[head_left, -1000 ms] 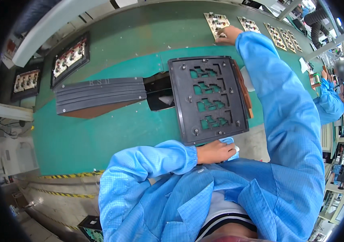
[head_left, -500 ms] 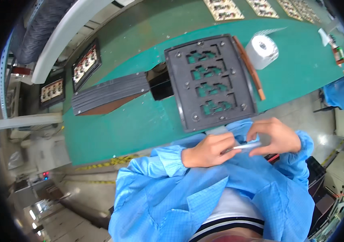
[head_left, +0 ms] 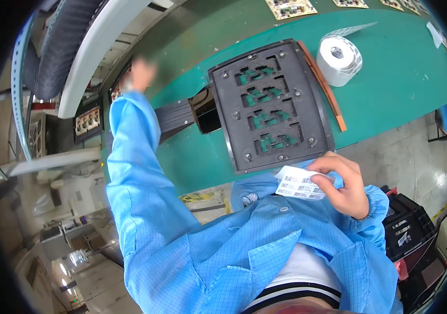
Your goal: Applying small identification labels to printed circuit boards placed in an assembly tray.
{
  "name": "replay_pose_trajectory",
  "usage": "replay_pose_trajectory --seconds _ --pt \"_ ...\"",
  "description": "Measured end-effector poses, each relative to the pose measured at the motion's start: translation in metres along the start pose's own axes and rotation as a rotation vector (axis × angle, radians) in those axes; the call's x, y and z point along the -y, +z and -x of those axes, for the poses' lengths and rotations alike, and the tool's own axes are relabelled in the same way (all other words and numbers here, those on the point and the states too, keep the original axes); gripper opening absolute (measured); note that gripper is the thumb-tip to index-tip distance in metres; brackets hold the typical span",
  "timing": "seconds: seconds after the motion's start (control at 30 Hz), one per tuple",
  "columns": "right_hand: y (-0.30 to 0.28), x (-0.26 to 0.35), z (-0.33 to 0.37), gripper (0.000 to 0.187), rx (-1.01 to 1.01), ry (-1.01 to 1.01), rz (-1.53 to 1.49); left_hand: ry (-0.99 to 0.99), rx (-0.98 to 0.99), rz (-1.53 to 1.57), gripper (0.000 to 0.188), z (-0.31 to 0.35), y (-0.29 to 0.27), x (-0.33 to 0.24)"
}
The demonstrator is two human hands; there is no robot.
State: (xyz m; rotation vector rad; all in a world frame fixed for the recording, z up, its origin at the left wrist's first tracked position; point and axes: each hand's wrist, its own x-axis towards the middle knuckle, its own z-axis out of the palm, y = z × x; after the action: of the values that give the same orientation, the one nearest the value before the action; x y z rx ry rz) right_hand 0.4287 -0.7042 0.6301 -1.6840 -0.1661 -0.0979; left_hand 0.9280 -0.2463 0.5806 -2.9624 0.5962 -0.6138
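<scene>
Pinched between the thumb and fingers of my right hand (head_left: 345, 184) is a small white label sheet (head_left: 298, 184) printed with square codes, held in front of my jacket. My left hand (head_left: 142, 76) is stretched out to the far left, over a circuit board in a dark frame (head_left: 115, 93) that it mostly covers. Blur smears its fingers, so their grip does not show. Between the arms, on the green bench, lies a black slotted fixture plate (head_left: 238, 115). My left sleeve partly hides a dark ribbed block (head_left: 173, 116) beside it.
A brown strip (head_left: 322, 83) runs along the plate's right side, with a white label roll (head_left: 339, 60) beyond it. Another framed circuit board (head_left: 88, 123) stands at left. Several boards (head_left: 290, 8) line the far edge. A pale beam (head_left: 95, 52) rises at upper left.
My left hand has left the spot beside my right hand and reached far left to the framed board. My right hand now holds the label sheet alone, its printed face showing.
</scene>
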Motion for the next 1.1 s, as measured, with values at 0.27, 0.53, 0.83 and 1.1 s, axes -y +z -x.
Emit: replay_pose_trajectory --seconds 0.27,0.53,0.83,1.1 --pt "-0.009 -0.009 0.016 0.046 -0.081 0.020 -0.035 -0.270 0.473 -0.441 0.082 -0.008 0.058 0.078" --pt "-0.001 -0.018 0.025 0.046 -0.064 -0.027 -0.049 -0.127 0.422 -0.244 0.077 -0.011 0.024 -0.002" --pt "0.009 -0.011 0.024 0.044 0.009 -0.063 -0.007 -0.064 0.351 -0.112 0.049 0.033 -0.221 -0.229" --pt "0.022 0.000 0.020 0.042 0.051 -0.142 0.064 0.595 -0.034 -0.020 0.023 0.122 -0.231 -0.278"
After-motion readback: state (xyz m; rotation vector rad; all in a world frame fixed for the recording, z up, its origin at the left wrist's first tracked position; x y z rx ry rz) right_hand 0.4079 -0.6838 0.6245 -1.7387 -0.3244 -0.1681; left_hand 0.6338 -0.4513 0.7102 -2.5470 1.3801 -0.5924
